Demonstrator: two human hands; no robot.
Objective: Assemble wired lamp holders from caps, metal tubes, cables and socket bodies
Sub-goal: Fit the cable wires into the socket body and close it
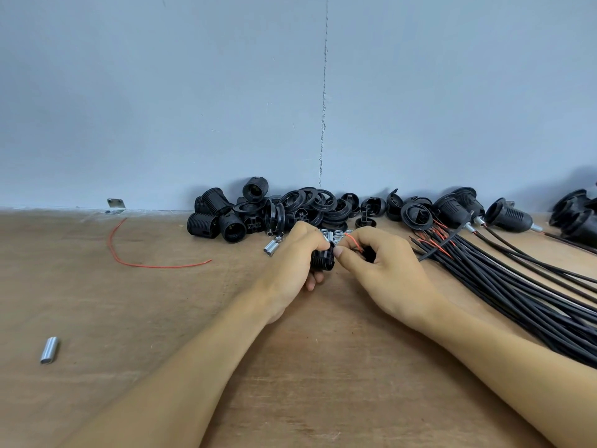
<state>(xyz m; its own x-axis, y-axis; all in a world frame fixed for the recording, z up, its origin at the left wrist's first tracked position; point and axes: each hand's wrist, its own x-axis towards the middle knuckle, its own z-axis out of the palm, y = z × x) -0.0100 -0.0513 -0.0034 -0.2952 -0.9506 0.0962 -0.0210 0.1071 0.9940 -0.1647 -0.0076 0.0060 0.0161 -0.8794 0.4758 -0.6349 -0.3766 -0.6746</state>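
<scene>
My left hand (292,263) grips a black threaded socket body (323,260) just above the wooden table (161,302). Close on its right, my right hand (381,270) pinches a thin red wire (353,240) that loops up between thumb and forefinger; a black part shows inside its fingers. The two hands almost touch. Behind them lies a small heap of short metal tubes and nuts (332,235). Two more metal tubes (270,248) lie left of my left hand.
A pile of black socket bodies and caps (274,211) lines the wall. A bundle of black cables (517,286) with red wire ends fans out at right, near assembled holders (507,216). A loose red wire (129,257) and a lone metal tube (49,350) lie left.
</scene>
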